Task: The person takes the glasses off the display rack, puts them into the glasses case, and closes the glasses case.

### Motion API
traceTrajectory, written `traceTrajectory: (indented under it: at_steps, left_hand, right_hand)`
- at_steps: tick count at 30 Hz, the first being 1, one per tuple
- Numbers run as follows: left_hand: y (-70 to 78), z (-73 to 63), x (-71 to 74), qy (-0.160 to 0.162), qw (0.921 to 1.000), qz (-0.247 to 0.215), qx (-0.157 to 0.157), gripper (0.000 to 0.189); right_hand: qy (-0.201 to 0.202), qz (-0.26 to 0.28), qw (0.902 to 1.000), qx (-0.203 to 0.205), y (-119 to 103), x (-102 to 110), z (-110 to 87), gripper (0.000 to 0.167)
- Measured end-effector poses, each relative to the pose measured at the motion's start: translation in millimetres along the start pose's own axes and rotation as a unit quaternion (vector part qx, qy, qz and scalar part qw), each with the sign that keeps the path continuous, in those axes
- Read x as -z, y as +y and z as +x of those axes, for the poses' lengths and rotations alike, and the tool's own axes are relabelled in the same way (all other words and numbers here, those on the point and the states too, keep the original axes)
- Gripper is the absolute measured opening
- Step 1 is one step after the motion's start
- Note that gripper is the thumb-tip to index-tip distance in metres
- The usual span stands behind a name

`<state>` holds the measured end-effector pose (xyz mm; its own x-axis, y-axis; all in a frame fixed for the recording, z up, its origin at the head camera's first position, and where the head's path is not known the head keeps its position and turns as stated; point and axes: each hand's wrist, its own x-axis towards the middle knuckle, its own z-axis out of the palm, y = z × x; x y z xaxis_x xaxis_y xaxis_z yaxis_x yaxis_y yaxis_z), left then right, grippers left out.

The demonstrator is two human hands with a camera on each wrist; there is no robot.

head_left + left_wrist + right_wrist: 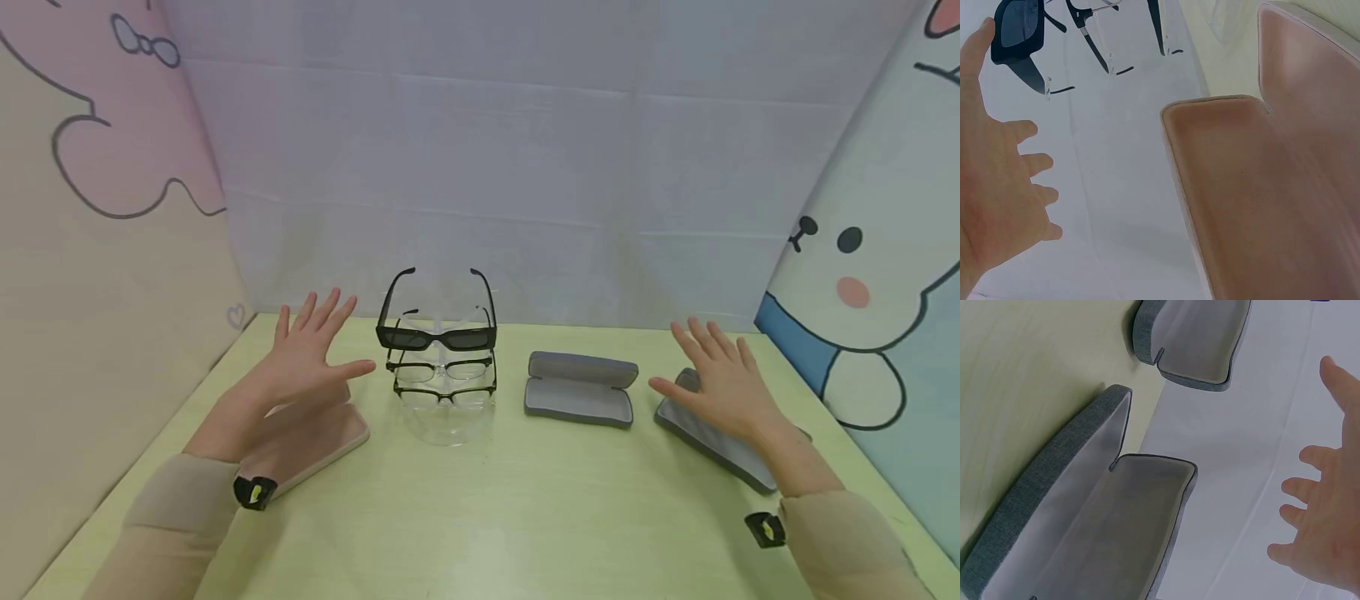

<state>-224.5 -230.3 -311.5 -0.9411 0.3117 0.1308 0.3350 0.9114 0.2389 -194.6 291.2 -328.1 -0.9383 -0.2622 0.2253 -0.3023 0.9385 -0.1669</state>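
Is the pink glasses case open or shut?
Open: the pink glasses case shows both lined halves, spread apart, in the left wrist view.

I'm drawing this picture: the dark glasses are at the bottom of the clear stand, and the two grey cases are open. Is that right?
Not quite: the dark glasses are at the top of the clear stand, not the bottom, as the head view shows. The rest is right: the two grey cases are open.
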Motion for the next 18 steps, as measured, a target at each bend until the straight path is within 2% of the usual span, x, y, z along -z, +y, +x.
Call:
traceTrajectory:
  at_steps: [18]
  left_hand:
    - [1.0, -5.0, 2.4, 0.003, 1.0000, -0.005, 0.006, 0.092]
  right_hand:
    - [0.000, -0.011, 0.9999, 0.005, -8.9, 3.2, 5.3, 0.086]
